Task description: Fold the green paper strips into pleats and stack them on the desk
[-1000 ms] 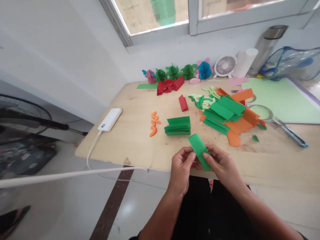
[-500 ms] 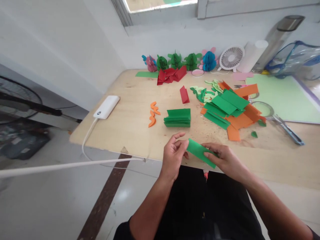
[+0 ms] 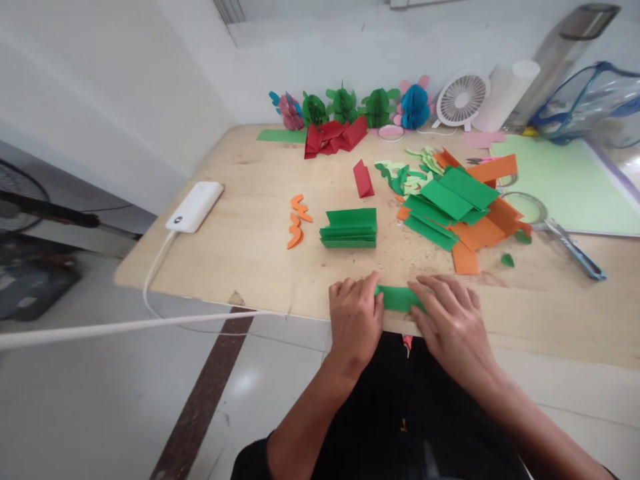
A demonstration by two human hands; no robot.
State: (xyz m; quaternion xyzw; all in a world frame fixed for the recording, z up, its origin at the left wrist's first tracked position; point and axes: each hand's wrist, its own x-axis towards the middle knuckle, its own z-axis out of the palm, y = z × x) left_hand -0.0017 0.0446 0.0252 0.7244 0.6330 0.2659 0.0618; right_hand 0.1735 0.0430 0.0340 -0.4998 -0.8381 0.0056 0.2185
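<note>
Green strip (image 3: 399, 299), airborne earlier, now lies on table (image 3: 250, 253); hands apart, left hand (image 3: 355, 310) pressing its 9 o'clock end, right hand (image 3: 453, 313) its 3 o'clock, pinch unclear. Likely flattening. Green stack (image 3: 349, 228) at 11 o'clock.

Wide open on the left of the surface (image 3: 250, 257), between the white device (image 3: 197, 207) and the orange cutouts (image 3: 296, 233). Tighter between those cutouts and the folded green stack (image 3: 349, 230). Closed off between the left hand (image 3: 354, 323) and right hand (image 3: 453, 320) by a green strip (image 3: 397, 299) held at both ends. Blocked at right centre by a green and orange paper heap (image 3: 457, 193); passable along the front, right of the right hand, short of the blue-handled tool (image 3: 577, 251). Walled along the back by folded red paper (image 3: 333, 139), paper figures (image 3: 379, 109) and a fan (image 3: 463, 99).
</note>
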